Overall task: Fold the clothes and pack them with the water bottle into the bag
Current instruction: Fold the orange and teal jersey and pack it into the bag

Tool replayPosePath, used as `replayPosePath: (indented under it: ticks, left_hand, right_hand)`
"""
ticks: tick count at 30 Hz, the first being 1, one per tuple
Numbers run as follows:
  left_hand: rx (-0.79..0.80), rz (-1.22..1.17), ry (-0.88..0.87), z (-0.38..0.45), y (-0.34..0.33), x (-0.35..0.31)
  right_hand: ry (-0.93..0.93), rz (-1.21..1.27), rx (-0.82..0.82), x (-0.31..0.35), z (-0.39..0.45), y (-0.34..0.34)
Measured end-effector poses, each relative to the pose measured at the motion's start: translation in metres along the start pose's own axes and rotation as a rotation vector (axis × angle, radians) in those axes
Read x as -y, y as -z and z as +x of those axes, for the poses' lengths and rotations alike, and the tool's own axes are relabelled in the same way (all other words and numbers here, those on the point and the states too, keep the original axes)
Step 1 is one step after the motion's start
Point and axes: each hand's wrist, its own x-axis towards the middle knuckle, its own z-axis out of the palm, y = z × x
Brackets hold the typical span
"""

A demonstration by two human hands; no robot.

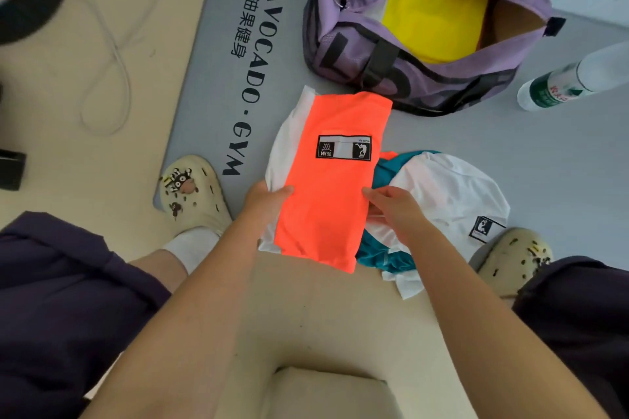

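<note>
grey gym mat [510, 160] fills most of the floor, printed "AVOCADO · GYM", far and right edges cut off by frame

purple bag [343, 20] sits on the mat, unzipped, mouth gaping; a yellow garment [434, 19] lies inside it, only its top face visible, rest hidden by the bag walls

folded orange-and-white garment [326, 194] is just in front of the bag, black-and-white patch facing up; can't tell if it's lifted or lying on the mat

right of the bag, touching nothing: water bottle [558, 87] on its side, green label, cap end out of frame

near side of the bag, beside the orange piece: white-and-teal garment [452, 194] in an unfolded heap, partly covered by the orange piece and the right forearm

left hand [263, 202] grips the orange garment's left edge, thumb on top, fingers hidden underneath

right hand [396, 209] holds its right edge the same way, fingers mostly out of sight under the fabric
</note>
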Motion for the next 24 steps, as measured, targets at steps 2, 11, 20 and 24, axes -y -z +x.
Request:
replayPosePath:
  ticks: [2,11,20,24]
  left_hand:
    - [0.045,-0.043,0.035,-0.001,0.006,0.002]
    - [0.130,0.275,0.071,0.002,0.003,0.001]
    - [-0.129,0.679,-0.899,-0.037,-0.085,-0.092]
    - [0.425,1.098,-1.168,-0.051,-0.156,-0.118]
  right_hand:
    - [-0.026,0.135,0.041,-0.001,-0.003,-0.006]
    - [0.037,0.101,0.013,-0.004,-0.005,0.010]
    - [0.076,-0.211,0.016,-0.023,0.006,0.069]
    - [0.110,-0.184,0.151,-0.028,0.006,0.079]
